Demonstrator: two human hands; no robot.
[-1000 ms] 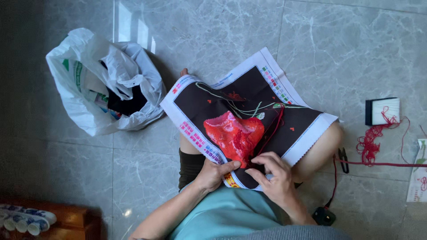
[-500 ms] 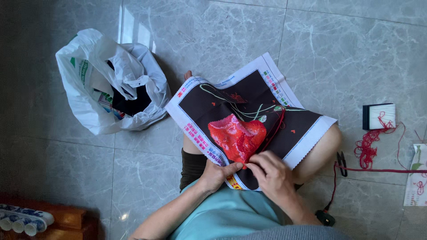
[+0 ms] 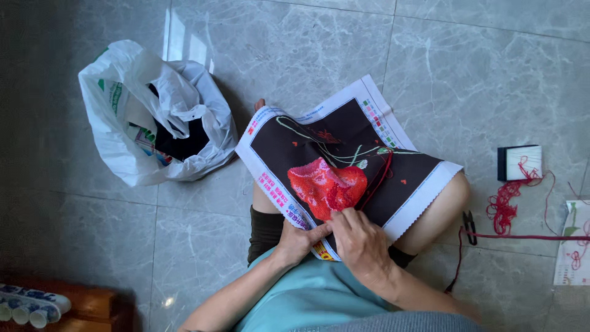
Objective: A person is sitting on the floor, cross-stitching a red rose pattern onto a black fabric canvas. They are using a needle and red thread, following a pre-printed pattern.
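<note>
A cross-stitch cloth (image 3: pixel 344 160) lies across my knees, black with a white border and a stitched red flower (image 3: pixel 326 187). My left hand (image 3: pixel 299 238) grips the cloth's near edge by the printed colour strip. My right hand (image 3: pixel 361 241) rests on the cloth just below the red flower, fingers bunched and pressed to the fabric. A red thread (image 3: pixel 380 178) runs up the cloth from my right hand. A needle is too small to make out.
A white plastic bag (image 3: pixel 157 117) with items inside lies open on the grey tiled floor at left. At right sit a small black-and-white box (image 3: pixel 519 162), a tangle of red thread (image 3: pixel 504 206), small black scissors (image 3: pixel 470 224) and a printed sheet (image 3: pixel 574 246). Wooden furniture (image 3: pixel 80 304) stands bottom left.
The view has shifted slightly. My right hand has edged up the cloth toward the red flower; my left hand keeps its hold on the near edge.
</note>
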